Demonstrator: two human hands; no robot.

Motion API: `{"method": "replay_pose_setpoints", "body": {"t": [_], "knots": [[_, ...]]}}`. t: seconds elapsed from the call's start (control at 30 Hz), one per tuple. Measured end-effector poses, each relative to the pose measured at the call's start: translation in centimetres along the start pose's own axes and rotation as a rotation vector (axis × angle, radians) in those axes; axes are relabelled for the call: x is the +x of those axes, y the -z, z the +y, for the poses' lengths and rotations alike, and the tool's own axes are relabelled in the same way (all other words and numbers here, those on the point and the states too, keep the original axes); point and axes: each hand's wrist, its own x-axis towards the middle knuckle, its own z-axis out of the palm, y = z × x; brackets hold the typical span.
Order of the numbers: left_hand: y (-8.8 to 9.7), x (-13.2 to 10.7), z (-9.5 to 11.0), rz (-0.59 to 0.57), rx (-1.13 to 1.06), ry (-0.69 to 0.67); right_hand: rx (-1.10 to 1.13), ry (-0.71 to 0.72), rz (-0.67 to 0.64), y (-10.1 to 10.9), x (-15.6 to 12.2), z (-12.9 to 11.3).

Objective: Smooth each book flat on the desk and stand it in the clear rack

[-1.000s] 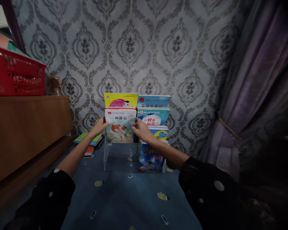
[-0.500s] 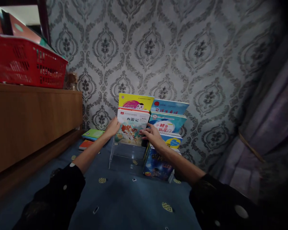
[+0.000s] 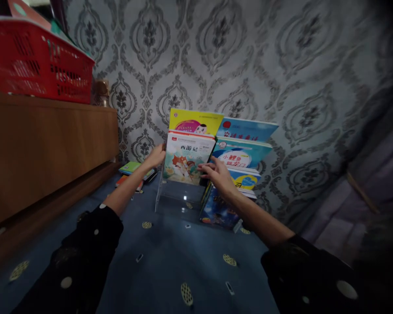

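A white-topped picture book [image 3: 186,161] with an orange-and-green illustrated cover stands in the left column of a clear acrylic tiered stand [image 3: 180,195]. At its left edge is my left hand [image 3: 156,156], fingers curled and partly hidden; what they grip cannot be made out. My right hand [image 3: 218,174] reaches to the right edge, fingers stretched and apart over the cover. Behind rises a yellow book [image 3: 194,120]. The right column holds a blue book [image 3: 249,130], a teal book [image 3: 244,152], a blue-and-yellow book [image 3: 245,179] and a dark blue book [image 3: 218,207], partly covered by my forearm.
Several books [image 3: 131,168] lie stacked on the blue patterned cloth [image 3: 163,261] to the left. A red basket [image 3: 39,61] sits on a wooden cabinet [image 3: 52,148]. Patterned wallpaper [image 3: 170,52] stands behind, and a tied curtain [image 3: 350,218] hangs at right.
The view has tilted down and shifted, so the stand appears higher and further right. My left fingers have slid off the cover's left edge to its side. My right hand stays near the right edge.
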Motion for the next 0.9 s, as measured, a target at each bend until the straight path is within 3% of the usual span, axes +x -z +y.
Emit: {"method": "replay_pose_setpoints", "body": {"t": [0.1, 0.17, 0.27, 0.4, 0.53, 0.67, 0.9], "knots": [[0.9, -0.9, -3.8, -0.012, 0.112, 0.127, -0.028, 0.145, -0.005, -1.1, -4.2, 0.5], [0.8, -2.4, -6.4, -0.053, 0.209, 0.226, -0.077, 0.186, -0.123, -2.1, -8.0, 1.5], [-0.8, -5.1, -9.6, -0.150, 0.356, 0.334, -0.158, 0.148, -0.356, -3.9, -13.9, 4.4], [-3.9, -7.0, -11.9, -0.225, 0.524, 0.380, -0.177, 0.039, -0.373, -5.9, -19.1, 9.6], [-6.5, -6.4, -12.7, -0.232, 0.640, 0.361, -0.059, -0.118, -0.330, -6.8, -20.7, 13.2], [-8.2, -4.9, -13.3, -0.227, 0.718, 0.341, 0.044, -0.214, -0.329, -6.8, -21.0, 14.8], [-8.0, -3.3, -14.5, -0.327, 0.806, 0.338, 0.014, -0.206, -0.353, -6.6, -21.2, 15.3]]}}
